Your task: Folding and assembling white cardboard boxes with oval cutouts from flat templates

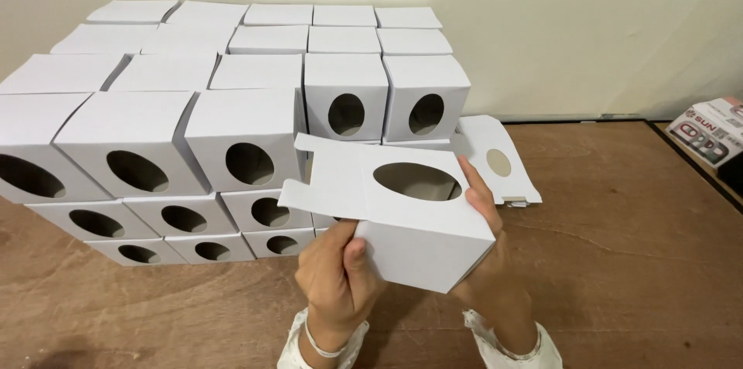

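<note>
Matt white cardboard box [422, 222] with smooth faces and a greyish raw inside. Stacked boxes [193, 137] are the same matt card. Table [619, 261] is brown wood, dull, faintly scratched. Wall [580, 21] is matt cream paint.

You have 1 white cardboard box [422, 218] with an oval window facing up, tilted, its lid flap open toward the stack of folded boxes [193, 129], raised just in front of that stack.
</note>
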